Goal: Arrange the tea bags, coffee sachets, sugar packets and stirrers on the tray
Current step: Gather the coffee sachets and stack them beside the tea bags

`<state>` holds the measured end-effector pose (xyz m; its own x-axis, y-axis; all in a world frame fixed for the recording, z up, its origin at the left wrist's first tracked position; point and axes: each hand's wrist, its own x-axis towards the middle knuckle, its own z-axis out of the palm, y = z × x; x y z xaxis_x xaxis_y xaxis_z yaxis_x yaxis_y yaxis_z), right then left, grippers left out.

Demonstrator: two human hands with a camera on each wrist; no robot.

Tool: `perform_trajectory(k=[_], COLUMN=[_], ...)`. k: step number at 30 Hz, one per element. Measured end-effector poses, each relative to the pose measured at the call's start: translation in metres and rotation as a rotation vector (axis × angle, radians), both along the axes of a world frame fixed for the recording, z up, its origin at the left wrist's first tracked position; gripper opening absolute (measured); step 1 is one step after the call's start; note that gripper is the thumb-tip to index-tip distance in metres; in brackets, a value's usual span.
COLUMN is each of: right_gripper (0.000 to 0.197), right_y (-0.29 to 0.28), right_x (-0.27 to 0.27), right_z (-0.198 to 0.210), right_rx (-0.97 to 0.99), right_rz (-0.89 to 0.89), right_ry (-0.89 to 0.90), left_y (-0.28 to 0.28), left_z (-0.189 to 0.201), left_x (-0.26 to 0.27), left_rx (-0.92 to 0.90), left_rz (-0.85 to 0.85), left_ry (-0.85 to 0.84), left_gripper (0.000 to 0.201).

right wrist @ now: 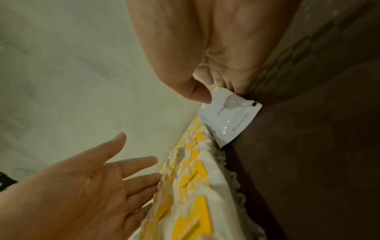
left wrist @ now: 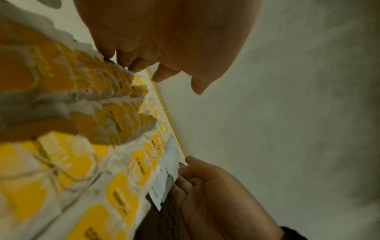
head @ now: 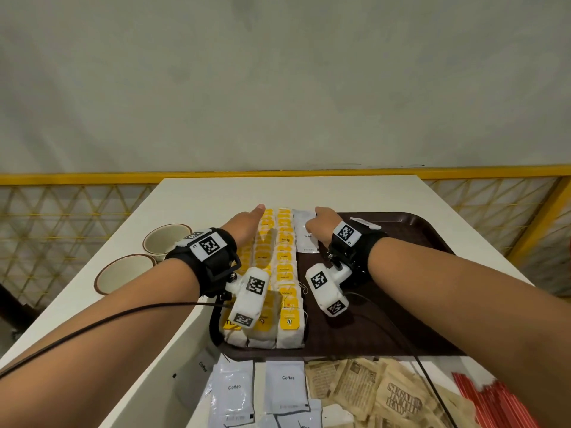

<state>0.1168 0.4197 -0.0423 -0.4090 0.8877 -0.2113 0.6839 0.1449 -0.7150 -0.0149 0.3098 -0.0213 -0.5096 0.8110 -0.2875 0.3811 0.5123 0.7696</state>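
Rows of white tea bags with yellow tags (head: 284, 273) (left wrist: 86, 154) (right wrist: 191, 186) fill the left part of the dark brown tray (head: 386, 319) (right wrist: 308, 146). My left hand (head: 247, 225) (left wrist: 156, 69) (right wrist: 115, 175) lies flat along the left side of the rows, its straight fingers touching them. My right hand (head: 318, 225) (right wrist: 211, 92) (left wrist: 185, 170) pinches a white coffee sachet (head: 304, 234) (right wrist: 230, 120) (left wrist: 166, 175) that lies on the tray just right of the tea bags, at the far end.
Two cream cups (head: 126, 270) stand on the white table (head: 197, 199) to the left. At the near edge lie several coffee sachets (head: 259, 393), brown sugar packets (head: 386, 393) and red stirrers (head: 494, 403). The tray's right half is bare. A yellow railing (head: 463, 169) runs behind the table.
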Motion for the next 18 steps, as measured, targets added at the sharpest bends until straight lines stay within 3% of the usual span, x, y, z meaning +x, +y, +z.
perform_trajectory(k=[2,5,7,9,11,14,16,18], right_gripper=[0.049,0.056,0.049,0.032,0.028,0.056,0.074,0.087], right_y=[-0.002,-0.019,-0.046,-0.083,-0.12,-0.168,-0.192,-0.207], right_x=[0.004,0.017,0.032,0.054,0.077,0.099,0.105,0.105], right_z=[0.009,0.03,0.043,0.053,0.058,0.051,0.041,0.033], right_rx=[0.023,0.064,-0.005,-0.075,-0.018,0.181,0.285,0.285], right_rz=[-0.007,0.05,0.151,0.38,0.677,0.978,1.077,1.112], right_ry=[0.004,0.102,0.274,0.302,0.08,-0.296,-0.411,-0.451], left_y=[-0.004,-0.019,-0.037,-0.066,-0.104,-0.158,-0.19,-0.215], left_z=[0.006,0.019,0.031,0.039,0.044,0.037,0.028,0.017], left_x=[0.001,0.002,0.004,0.008,0.016,0.021,0.025,0.029], left_rx=[-0.005,0.04,0.135,0.235,0.209,-0.057,-0.192,-0.195], left_rz=[0.008,0.015,-0.021,-0.145,-0.351,-0.741,-0.872,-0.928], left_ry=[-0.009,0.016,0.062,0.086,0.146,0.356,0.407,0.452], left_gripper=[0.045,0.056,0.052,0.037,0.02,0.013,0.026,0.047])
